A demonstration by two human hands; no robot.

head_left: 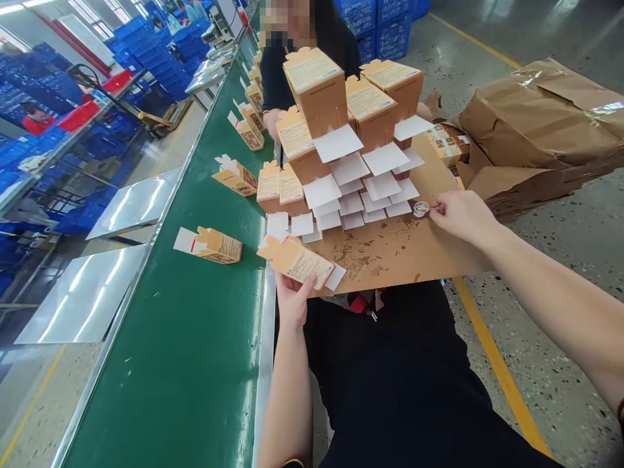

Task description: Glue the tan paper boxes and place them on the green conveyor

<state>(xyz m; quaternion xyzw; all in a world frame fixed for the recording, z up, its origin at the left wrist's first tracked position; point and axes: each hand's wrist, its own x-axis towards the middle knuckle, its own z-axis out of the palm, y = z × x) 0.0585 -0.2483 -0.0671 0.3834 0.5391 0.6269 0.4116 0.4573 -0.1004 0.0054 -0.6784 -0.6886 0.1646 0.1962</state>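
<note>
My left hand (293,300) grips a small tan carton (298,260) from below, at the near edge of a brown cardboard sheet (400,250) lying across my lap. My right hand (458,213) is pinched shut beside a small clear round thing (420,208) on the sheet; whether the fingers touch it I cannot tell. A tall pile of folded tan cartons (341,123) with white flaps hanging open stands on the far part of the sheet.
A green conveyor belt (195,364) runs along my left with single cartons (217,245) lying on it. Another person (302,58) sits beyond the pile. Crumpled brown wrapping (541,123) lies at right. Blue crates (375,26) stand behind.
</note>
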